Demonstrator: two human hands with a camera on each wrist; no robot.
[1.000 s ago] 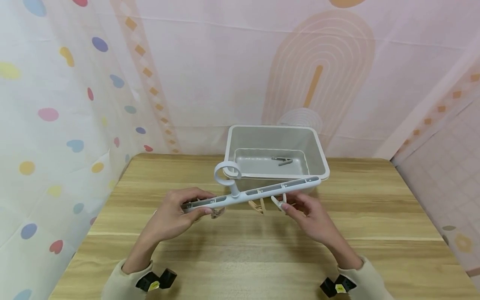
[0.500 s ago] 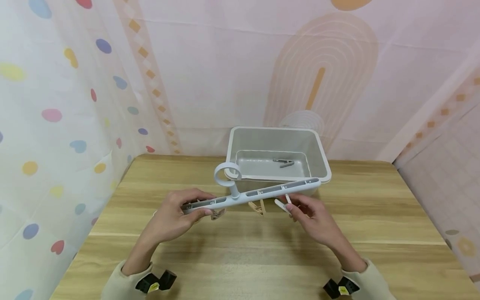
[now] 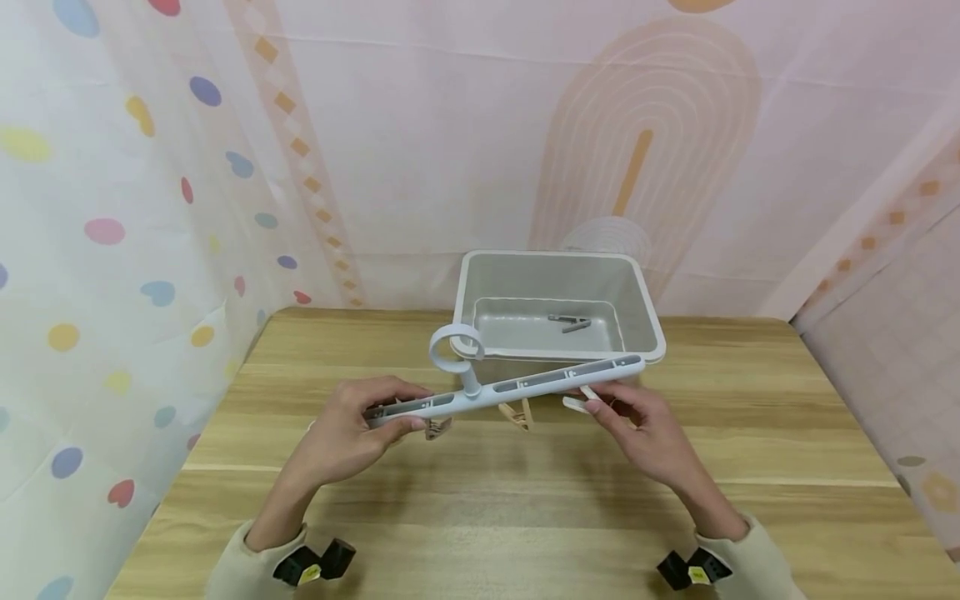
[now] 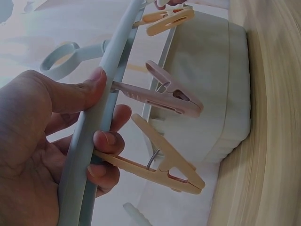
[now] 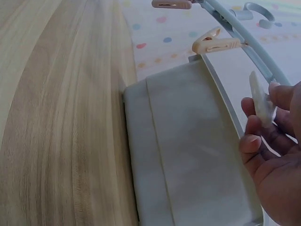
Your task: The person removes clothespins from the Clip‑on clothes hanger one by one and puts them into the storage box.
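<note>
In the head view my left hand point(image 3: 352, 429) grips the left end of a pale blue clip hanger point(image 3: 480, 398), holding it tilted above the table, its ring hook point(image 3: 452, 367) upward. Below the bar hang clothespins: the left wrist view has an orange-beige one point(image 4: 155, 169) by my fingers, a pinkish one point(image 4: 160, 96) beside it, and another orange-beige one point(image 4: 171, 22) farther along. Under the bar's right part, my right hand point(image 3: 637, 425) pinches a white clothespin point(image 3: 576, 404) between thumb and fingers. The right wrist view shows that clothespin point(image 5: 261, 99) edge-on, close to the bar.
Behind the hanger stands a grey plastic bin point(image 3: 656, 346), with a grey clothespin point(image 3: 573, 323) lying on its floor. The hanger's right end overlaps the bin's front rim in the head view. A patterned curtain point(image 3: 420, 167) hangs behind the wooden table point(image 3: 480, 533).
My right hand has shifted right along the bar with the white clothespin, which has turned in the fingers. The left hand and hanger have stayed almost still.
</note>
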